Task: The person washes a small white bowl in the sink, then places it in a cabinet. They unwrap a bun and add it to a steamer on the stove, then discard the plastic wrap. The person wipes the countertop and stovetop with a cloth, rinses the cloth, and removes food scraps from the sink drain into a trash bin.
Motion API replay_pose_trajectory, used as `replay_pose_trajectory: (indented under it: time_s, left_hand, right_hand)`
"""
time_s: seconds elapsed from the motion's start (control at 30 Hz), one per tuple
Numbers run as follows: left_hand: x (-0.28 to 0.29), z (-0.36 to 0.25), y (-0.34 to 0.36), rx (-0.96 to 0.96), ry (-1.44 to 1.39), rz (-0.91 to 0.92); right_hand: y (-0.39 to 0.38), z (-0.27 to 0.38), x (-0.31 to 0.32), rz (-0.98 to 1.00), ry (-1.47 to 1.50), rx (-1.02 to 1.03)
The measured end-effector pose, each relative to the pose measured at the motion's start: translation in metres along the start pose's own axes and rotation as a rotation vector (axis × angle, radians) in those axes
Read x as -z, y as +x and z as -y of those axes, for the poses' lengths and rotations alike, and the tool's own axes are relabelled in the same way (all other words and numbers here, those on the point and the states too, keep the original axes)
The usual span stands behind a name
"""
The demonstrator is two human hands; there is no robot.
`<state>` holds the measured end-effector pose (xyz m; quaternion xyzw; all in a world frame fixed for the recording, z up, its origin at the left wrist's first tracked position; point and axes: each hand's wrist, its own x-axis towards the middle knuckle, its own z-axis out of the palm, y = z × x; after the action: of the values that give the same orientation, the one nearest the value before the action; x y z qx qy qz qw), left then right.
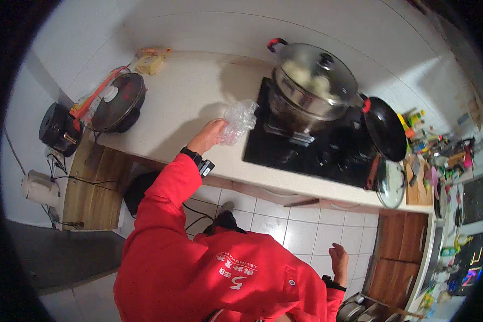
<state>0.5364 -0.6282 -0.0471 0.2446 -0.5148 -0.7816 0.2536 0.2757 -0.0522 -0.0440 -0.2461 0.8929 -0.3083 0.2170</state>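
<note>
My left hand [212, 134] is closed on a crumpled clear plastic bag [238, 122], which it holds over the counter just left of the black gas stove [300, 153]. On the stove stands a large steamer pot [306, 102] under a glass lid [324, 75], with pale round pieces showing dimly through the glass. My right hand [338, 262] hangs low over the tiled floor, away from the counter. Its fingers look partly curled, and whether they grip anything cannot be made out.
A black wok [385, 129] and a glass lid [392, 185] are right of the steamer, by a wooden board [418, 182] and many bottles. A dark lidded pan [121, 102] sits at the counter's left end, near a yellow package [149, 63]. Drawers [400, 257] line the right.
</note>
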Motion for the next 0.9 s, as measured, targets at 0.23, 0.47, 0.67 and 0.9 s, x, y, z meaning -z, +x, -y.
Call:
replay_pose_trajectory:
  time_s: [0.23,0.47,0.67,0.9]
  left_hand:
    - [-0.197,0.040,-0.054,0.404,-0.205,0.325]
    - [-0.410,0.103,-0.098,0.655,-0.397,0.784]
    - [-0.566,0.165,-0.140,1.028,-0.332,1.165]
    - [-0.690,0.255,-0.168,0.901,0.149,1.305]
  right_hand:
    - [-0.133,-0.191,0.012,-0.089,0.265,-0.154]
    - [-0.216,-0.218,0.064,-0.289,0.376,-0.254]
    - [-0.218,-0.175,0.110,-0.333,0.976,-0.288]
    - [-0.187,-0.201,0.153,-0.435,1.498,-0.219]
